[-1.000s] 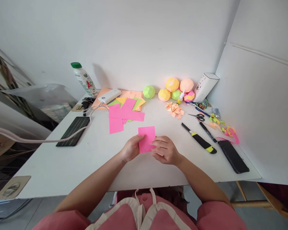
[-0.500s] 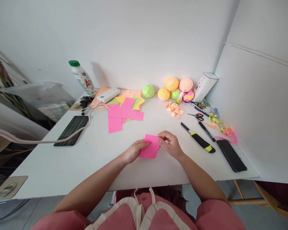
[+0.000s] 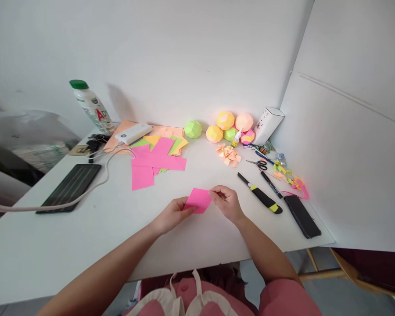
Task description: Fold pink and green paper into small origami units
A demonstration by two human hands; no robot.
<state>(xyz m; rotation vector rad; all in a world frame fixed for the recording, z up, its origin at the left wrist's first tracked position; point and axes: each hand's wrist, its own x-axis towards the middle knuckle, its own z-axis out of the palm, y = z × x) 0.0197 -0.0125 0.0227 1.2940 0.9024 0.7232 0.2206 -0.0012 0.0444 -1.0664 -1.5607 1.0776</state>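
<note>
One sheet of bright pink paper (image 3: 199, 201), plain and four-sided, is located just below the centre of the frame, held at its left side and pinched at its upper right corner. The visible face appears smooth and roughly flat, presented slantwise, with the left edge running from the top down towards the lower left of the frame. Whether it is a single or a layered piece cannot be determined.
</note>
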